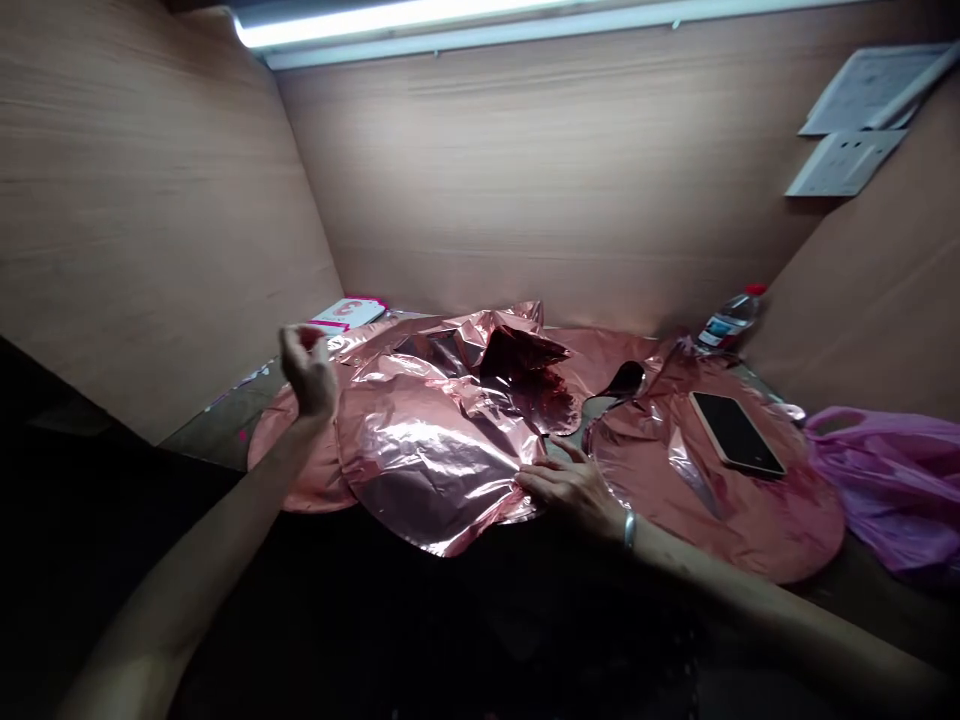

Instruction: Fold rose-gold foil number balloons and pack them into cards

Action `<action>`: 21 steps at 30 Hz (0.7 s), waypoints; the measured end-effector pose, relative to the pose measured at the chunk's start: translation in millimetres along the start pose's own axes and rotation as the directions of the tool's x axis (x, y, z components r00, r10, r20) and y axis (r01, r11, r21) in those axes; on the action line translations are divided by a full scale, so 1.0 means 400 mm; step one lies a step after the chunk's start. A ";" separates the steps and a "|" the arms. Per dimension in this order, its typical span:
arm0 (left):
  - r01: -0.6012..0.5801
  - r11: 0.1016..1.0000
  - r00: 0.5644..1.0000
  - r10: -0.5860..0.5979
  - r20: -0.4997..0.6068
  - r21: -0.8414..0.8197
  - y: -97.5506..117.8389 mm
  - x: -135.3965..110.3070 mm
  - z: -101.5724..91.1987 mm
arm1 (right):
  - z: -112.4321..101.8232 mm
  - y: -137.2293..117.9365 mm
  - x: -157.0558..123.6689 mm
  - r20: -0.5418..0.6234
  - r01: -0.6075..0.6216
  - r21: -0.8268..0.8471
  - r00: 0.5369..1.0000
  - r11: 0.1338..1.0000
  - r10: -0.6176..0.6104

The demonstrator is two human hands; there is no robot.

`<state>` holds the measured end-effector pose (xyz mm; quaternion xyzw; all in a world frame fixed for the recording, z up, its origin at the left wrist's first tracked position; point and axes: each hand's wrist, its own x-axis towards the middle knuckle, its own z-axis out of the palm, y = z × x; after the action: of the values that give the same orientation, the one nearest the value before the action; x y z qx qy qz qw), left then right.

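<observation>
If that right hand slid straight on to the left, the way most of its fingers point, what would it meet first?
Probably the wrinkled, shiny rose-pink foil sheet: the right hand has its fingertips at the foil, though depth is hard to judge.

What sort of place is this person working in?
Probably a small work booth, perhaps in a workshop. Tall, plain panels enclose the worktop, a bright tube light runs along the top, and large, crinkled pieces of pink metallic foil cover much of the surface.
</observation>
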<state>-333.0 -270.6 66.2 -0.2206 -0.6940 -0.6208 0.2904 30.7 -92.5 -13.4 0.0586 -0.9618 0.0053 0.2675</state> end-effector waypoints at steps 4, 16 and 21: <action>0.093 0.982 0.973 -0.055 0.223 -0.163 0.087 -0.087 0.167 | 0.022 -0.024 0.009 0.073 -0.024 -0.006 0.997 1.000 0.024; 0.385 0.923 0.877 -0.375 0.301 0.030 -0.035 -0.359 0.405 | -0.034 0.111 0.090 0.209 -0.289 0.482 0.955 0.827 0.212; 0.376 0.926 0.869 -0.369 0.329 0.044 -0.033 -0.362 0.415 | 0.107 0.287 0.287 0.080 -0.329 0.439 0.941 0.836 0.328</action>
<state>-256.9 -100.0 -51.5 -0.1871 -0.7555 -0.6265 0.0423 -102.2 6.9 11.5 -0.0473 -0.9307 0.2710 0.2411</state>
